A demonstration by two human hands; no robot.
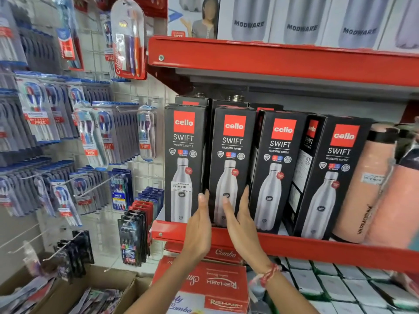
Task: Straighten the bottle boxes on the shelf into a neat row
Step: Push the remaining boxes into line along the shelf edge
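Several black Cello Swift bottle boxes stand on the red shelf [294, 244]. The second box from the left [231, 143] sits between my two hands. My left hand [198, 225] presses flat against its lower left edge, fingers straight and together. My right hand [240, 219] lies flat against its lower right edge, thumb on the box front. The leftmost box [184, 155] stands upright beside it. The third box [277, 159] leans slightly, and the rightmost box [333, 177] is turned so its side panel shows. More boxes stand behind.
Peach bottles [365, 184] stand right of the boxes. White Modware boxes [301, 21] fill the shelf above. Toothbrush packs [90, 137] hang on the grid wall at left. Red cartons [217, 282] and white boxes [335, 286] lie below the shelf.
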